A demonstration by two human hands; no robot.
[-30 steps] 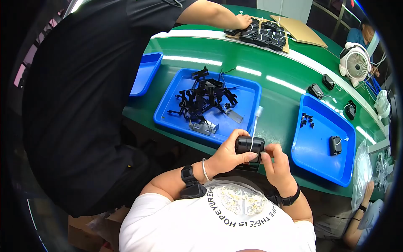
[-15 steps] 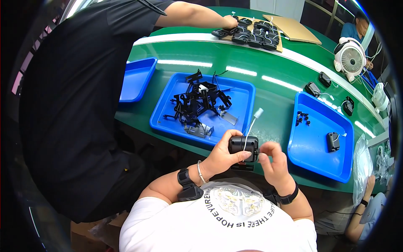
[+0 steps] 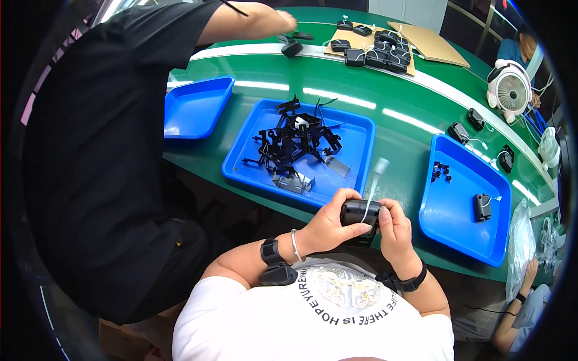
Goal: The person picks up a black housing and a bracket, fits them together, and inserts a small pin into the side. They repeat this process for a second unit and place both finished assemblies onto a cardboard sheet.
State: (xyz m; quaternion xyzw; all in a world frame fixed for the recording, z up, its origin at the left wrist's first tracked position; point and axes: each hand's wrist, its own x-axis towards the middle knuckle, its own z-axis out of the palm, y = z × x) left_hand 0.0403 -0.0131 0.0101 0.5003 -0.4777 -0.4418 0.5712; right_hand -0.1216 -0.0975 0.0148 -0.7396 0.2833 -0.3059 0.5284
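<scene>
Just above my lap, near the table's front edge, I hold a small black plastic box (image 3: 356,212) with a white cable (image 3: 375,180) that ends in a white plug standing up. My left hand (image 3: 330,227) grips its left side, thumb across the near face and fingers behind. At the box's right end my right hand (image 3: 396,230) has its thumb and fingers closed on the edge; whether a small part sits between them is hidden. A blue tray (image 3: 236,166) of black brackets (image 3: 301,141) lies beyond my hands.
A right-hand blue tray (image 3: 466,236) holds another black box (image 3: 482,207) and small black parts (image 3: 441,172). Several black boxes (image 3: 391,51) lie on cardboard across the table. To the left, a person in black (image 3: 102,168) reaches over another blue tray (image 3: 198,123). A fan (image 3: 512,93) stands far right.
My right hand has come onto the box's right end, and the box has tilted. The other person's hand has moved left from the cardboard with black boxes in it.
</scene>
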